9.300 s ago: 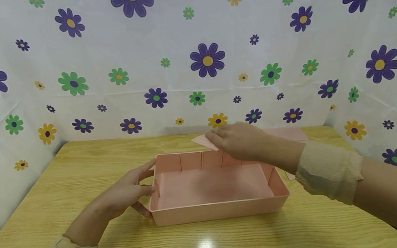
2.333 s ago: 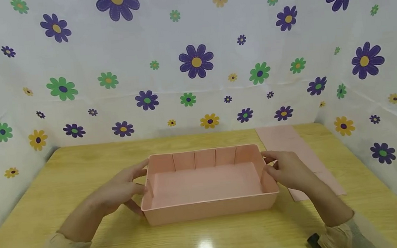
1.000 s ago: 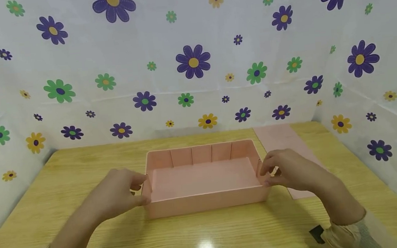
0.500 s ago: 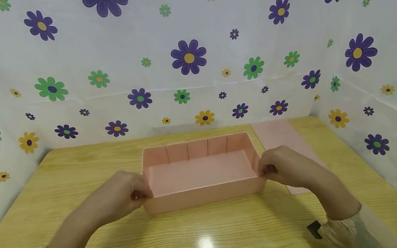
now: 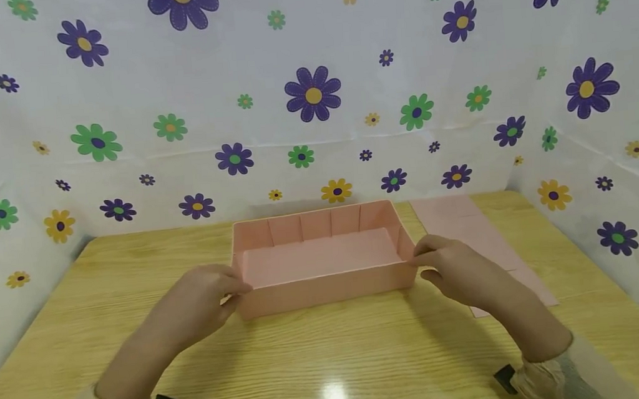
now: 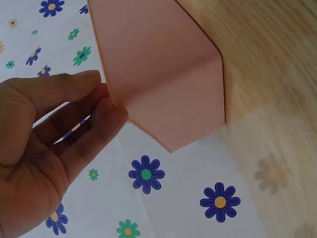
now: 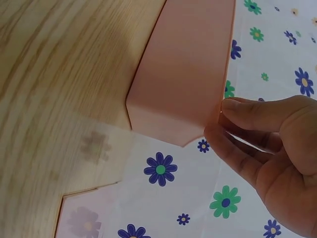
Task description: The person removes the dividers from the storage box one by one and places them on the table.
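Observation:
A shallow pink rectangular box [image 5: 327, 291] stands open-topped on the table, with thin vertical grooves along its inner back wall and nothing inside. At its front left corner my left hand [image 5: 200, 303] pinches the rim. The front right corner is pinched by my right hand [image 5: 460, 273]. In the left wrist view, fingertips of the left hand [image 6: 54, 129] meet the upper edge of the box [image 6: 163, 74]. From the right wrist, the thumb and fingers of the right hand [image 7: 277, 144] are at the rim of the box [image 7: 178, 74]; fingertips inside the box are partly hidden.
Flat pink panels [image 5: 468, 231] lie on the wood-grain table [image 5: 331, 349] to the right of the box, partly behind the right hand. A white flower-print curtain [image 5: 263, 60] encloses the table at the back and both sides.
Earlier the right hand held a pink panel behind the box; panels now lie at right. Both hands have moved from the side walls to the front corners, and the box has shifted back.

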Motion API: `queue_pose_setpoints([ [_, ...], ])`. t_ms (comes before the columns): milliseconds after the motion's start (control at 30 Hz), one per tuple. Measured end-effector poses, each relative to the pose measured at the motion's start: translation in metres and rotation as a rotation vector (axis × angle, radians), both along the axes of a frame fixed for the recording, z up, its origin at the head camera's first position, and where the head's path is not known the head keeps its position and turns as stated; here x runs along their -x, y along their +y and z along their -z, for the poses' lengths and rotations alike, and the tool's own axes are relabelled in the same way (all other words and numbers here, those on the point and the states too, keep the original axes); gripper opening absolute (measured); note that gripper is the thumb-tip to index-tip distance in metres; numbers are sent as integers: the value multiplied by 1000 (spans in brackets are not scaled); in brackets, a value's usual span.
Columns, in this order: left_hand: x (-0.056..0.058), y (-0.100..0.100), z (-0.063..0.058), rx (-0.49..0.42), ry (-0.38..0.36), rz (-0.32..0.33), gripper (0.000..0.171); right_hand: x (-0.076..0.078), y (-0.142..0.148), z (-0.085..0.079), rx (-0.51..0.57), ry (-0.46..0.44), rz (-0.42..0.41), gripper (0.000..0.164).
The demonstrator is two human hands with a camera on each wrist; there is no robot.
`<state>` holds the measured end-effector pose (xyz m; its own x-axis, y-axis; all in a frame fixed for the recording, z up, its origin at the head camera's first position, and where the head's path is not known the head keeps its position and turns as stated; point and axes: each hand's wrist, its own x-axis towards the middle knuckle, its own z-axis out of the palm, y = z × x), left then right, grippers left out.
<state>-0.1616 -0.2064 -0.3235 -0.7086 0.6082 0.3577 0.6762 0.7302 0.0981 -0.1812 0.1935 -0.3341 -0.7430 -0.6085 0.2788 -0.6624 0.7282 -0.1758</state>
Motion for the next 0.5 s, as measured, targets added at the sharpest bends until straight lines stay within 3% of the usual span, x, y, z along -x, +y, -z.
queue_pose_setpoints([
  [333, 3, 0, 1, 87, -18, -12, 30, 2, 9, 2, -14, -12, 33, 29],
  [500, 9, -1, 6, 88, -88, -38, 43, 2, 11, 3, -27, -7, 57, 37],
])
